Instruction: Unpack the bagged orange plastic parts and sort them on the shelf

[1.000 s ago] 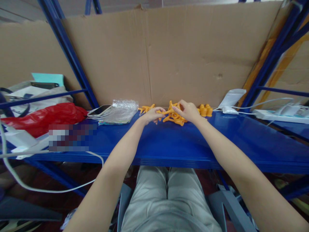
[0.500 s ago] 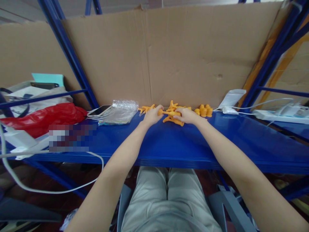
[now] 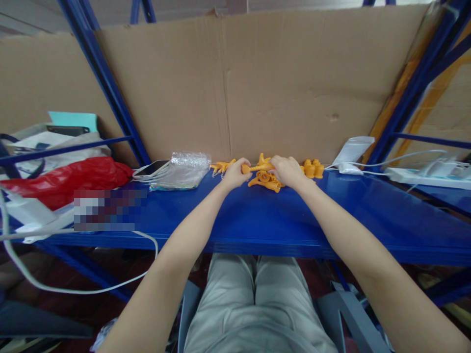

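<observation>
My left hand (image 3: 235, 175) is closed on the round end of a thin orange plastic piece (image 3: 256, 168). At the piece's other end, my right hand (image 3: 289, 171) has its fingers closed on it, partly hiding it. Just below lie more orange parts (image 3: 271, 184), one with a round opening facing me. Behind the hands a branched orange part (image 3: 263, 159) sticks up. Left of my left hand rests an orange claw-shaped part (image 3: 221, 167) with a small chain. To the right of my right hand stand several stubby orange parts (image 3: 314, 169).
The blue shelf (image 3: 257, 220) is backed by a cardboard sheet (image 3: 279, 88). At left are a clear plastic packet (image 3: 186, 171), a phone (image 3: 153, 168) and a red bag (image 3: 73, 179). White cables and a power strip (image 3: 434, 175) lie at right.
My right hand has shifted slightly up and away from the lower parts, uncovering a round opening there. The thin orange piece sits a little higher between my hands.
</observation>
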A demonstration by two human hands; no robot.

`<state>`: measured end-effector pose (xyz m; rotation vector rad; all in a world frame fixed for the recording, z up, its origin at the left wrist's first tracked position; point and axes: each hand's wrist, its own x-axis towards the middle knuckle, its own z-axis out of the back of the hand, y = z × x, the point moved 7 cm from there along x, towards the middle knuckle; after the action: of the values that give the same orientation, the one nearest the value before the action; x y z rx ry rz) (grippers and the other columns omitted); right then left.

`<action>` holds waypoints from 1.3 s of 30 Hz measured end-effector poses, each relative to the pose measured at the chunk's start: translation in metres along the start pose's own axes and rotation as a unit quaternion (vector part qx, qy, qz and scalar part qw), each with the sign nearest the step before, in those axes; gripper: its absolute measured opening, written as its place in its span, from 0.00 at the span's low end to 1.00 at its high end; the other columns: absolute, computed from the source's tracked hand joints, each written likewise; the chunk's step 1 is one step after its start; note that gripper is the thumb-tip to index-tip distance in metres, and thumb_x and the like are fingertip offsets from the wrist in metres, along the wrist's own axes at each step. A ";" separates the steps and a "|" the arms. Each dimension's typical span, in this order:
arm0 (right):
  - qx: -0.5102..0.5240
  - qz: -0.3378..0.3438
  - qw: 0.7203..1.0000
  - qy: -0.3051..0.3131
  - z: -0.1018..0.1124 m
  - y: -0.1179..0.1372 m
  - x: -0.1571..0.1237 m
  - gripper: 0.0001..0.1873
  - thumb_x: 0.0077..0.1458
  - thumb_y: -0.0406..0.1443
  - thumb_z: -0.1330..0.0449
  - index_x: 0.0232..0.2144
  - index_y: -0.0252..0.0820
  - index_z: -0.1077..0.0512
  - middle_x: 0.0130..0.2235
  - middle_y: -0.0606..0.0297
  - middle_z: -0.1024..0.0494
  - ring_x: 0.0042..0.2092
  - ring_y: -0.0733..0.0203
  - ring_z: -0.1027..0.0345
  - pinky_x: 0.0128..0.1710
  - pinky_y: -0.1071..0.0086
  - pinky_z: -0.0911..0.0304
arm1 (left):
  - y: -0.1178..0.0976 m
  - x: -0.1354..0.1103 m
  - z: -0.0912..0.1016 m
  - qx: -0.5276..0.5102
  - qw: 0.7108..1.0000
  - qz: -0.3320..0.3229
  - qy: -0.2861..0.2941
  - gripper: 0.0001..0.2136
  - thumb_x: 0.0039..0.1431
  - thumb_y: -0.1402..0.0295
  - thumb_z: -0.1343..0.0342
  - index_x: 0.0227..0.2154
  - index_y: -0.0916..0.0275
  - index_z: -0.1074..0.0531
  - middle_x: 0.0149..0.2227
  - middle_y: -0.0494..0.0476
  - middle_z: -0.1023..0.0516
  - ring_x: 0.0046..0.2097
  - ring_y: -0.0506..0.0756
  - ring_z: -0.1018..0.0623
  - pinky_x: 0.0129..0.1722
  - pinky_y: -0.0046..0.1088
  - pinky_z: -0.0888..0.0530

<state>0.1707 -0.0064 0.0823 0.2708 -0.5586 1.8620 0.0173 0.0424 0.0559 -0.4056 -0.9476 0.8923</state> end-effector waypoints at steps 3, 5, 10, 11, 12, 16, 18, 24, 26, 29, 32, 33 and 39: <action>-0.006 0.004 1.000 0.008 -0.001 0.001 0.000 0.15 0.66 0.34 0.48 0.50 0.33 0.29 0.48 0.48 0.22 0.50 0.48 0.28 0.43 0.63 0.43 | 0.005 -0.002 -0.006 -0.048 0.996 0.062 0.041 0.12 0.52 0.78 0.42 0.38 0.60 0.34 0.21 0.41 0.35 0.19 0.45 0.35 0.23 0.21 0.36; -0.006 0.007 1.000 0.012 -0.003 0.001 0.000 0.15 0.66 0.34 0.48 0.50 0.34 0.29 0.48 0.48 0.22 0.50 0.49 0.28 0.42 0.63 0.44 | 0.005 -0.004 -0.008 -0.059 0.993 0.081 0.056 0.12 0.52 0.78 0.42 0.38 0.60 0.35 0.21 0.41 0.34 0.20 0.46 0.35 0.22 0.21 0.36; -0.003 0.015 1.000 0.014 -0.005 0.002 -0.001 0.15 0.62 0.34 0.44 0.49 0.34 0.28 0.48 0.47 0.21 0.51 0.47 0.28 0.45 0.63 0.44 | -0.006 -0.006 -0.001 0.073 0.997 0.018 0.032 0.09 0.53 0.75 0.42 0.37 0.60 0.32 0.23 0.43 0.32 0.25 0.49 0.30 0.28 0.23 0.33; -0.002 0.013 1.000 0.019 -0.006 0.002 -0.001 0.16 0.61 0.34 0.43 0.49 0.34 0.28 0.47 0.47 0.21 0.51 0.47 0.28 0.45 0.63 0.43 | -0.012 -0.006 0.001 0.115 0.993 -0.014 0.018 0.08 0.53 0.74 0.42 0.37 0.59 0.31 0.24 0.44 0.31 0.28 0.49 0.28 0.31 0.24 0.32; 0.000 0.010 1.000 0.027 -0.007 0.002 -0.001 0.17 0.60 0.35 0.43 0.50 0.33 0.28 0.46 0.47 0.20 0.50 0.47 0.27 0.45 0.63 0.43 | -0.017 -0.007 0.002 0.153 0.987 -0.043 0.008 0.08 0.53 0.73 0.42 0.37 0.59 0.30 0.25 0.45 0.29 0.30 0.50 0.26 0.33 0.25 0.31; 0.005 -0.008 0.999 0.047 -0.010 0.000 -0.001 0.17 0.61 0.36 0.46 0.49 0.33 0.26 0.44 0.46 0.19 0.47 0.47 0.25 0.45 0.62 0.41 | -0.033 -0.012 0.000 0.247 0.963 -0.106 -0.005 0.12 0.58 0.71 0.45 0.45 0.59 0.27 0.35 0.52 0.21 0.40 0.55 0.22 0.41 0.28 0.29; 0.006 -0.016 0.999 0.048 -0.009 -0.001 -0.001 0.17 0.61 0.37 0.47 0.47 0.34 0.24 0.43 0.46 0.18 0.47 0.47 0.24 0.45 0.62 0.39 | -0.040 -0.015 -0.003 0.276 0.952 -0.130 -0.003 0.13 0.60 0.70 0.46 0.48 0.59 0.28 0.40 0.56 0.20 0.44 0.57 0.21 0.43 0.29 0.29; 0.013 -0.031 0.998 0.048 -0.008 -0.002 -0.001 0.16 0.61 0.36 0.46 0.45 0.38 0.21 0.41 0.49 0.17 0.45 0.49 0.23 0.42 0.65 0.35 | -0.052 -0.020 -0.011 0.309 0.938 -0.156 0.014 0.16 0.63 0.70 0.48 0.52 0.59 0.29 0.44 0.61 0.22 0.46 0.58 0.21 0.46 0.31 0.28; 0.010 -0.039 0.998 0.048 -0.007 -0.003 -0.001 0.16 0.61 0.36 0.46 0.45 0.38 0.21 0.40 0.48 0.17 0.45 0.49 0.23 0.42 0.65 0.34 | -0.054 -0.020 -0.010 0.297 0.941 -0.161 0.010 0.16 0.62 0.71 0.48 0.52 0.60 0.29 0.45 0.60 0.21 0.47 0.58 0.21 0.47 0.30 0.29; -0.007 -0.045 0.998 0.045 -0.007 -0.003 0.000 0.17 0.61 0.36 0.46 0.45 0.36 0.21 0.40 0.46 0.18 0.45 0.47 0.23 0.42 0.64 0.34 | -0.054 -0.019 -0.009 0.247 0.955 -0.161 0.000 0.16 0.60 0.73 0.48 0.50 0.60 0.28 0.45 0.58 0.21 0.47 0.56 0.22 0.47 0.29 0.29; -0.022 -0.043 0.998 0.039 -0.007 -0.003 0.001 0.17 0.60 0.36 0.46 0.46 0.36 0.21 0.39 0.46 0.18 0.44 0.47 0.23 0.41 0.64 0.33 | -0.049 -0.016 -0.009 0.186 0.971 -0.150 -0.007 0.14 0.58 0.74 0.47 0.47 0.61 0.28 0.44 0.55 0.21 0.45 0.54 0.22 0.46 0.28 0.29; -0.026 -0.042 0.998 0.037 -0.007 -0.003 0.001 0.17 0.60 0.36 0.46 0.46 0.36 0.21 0.39 0.45 0.18 0.44 0.47 0.23 0.41 0.64 0.33 | -0.047 -0.015 -0.009 0.167 0.975 -0.145 -0.010 0.14 0.57 0.74 0.46 0.46 0.61 0.28 0.44 0.55 0.21 0.44 0.54 0.22 0.46 0.28 0.29; -0.035 -0.044 0.998 0.033 -0.005 -0.003 -0.001 0.18 0.60 0.35 0.47 0.46 0.35 0.21 0.40 0.43 0.18 0.45 0.45 0.23 0.41 0.62 0.34 | -0.040 -0.009 -0.012 0.026 0.997 -0.076 0.005 0.11 0.52 0.76 0.44 0.40 0.62 0.31 0.33 0.49 0.23 0.33 0.50 0.24 0.36 0.25 0.28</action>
<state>0.1743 -0.0036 0.0785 0.1840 -0.5573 1.7558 0.0440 0.0122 0.0704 -0.2891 -0.9311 0.7737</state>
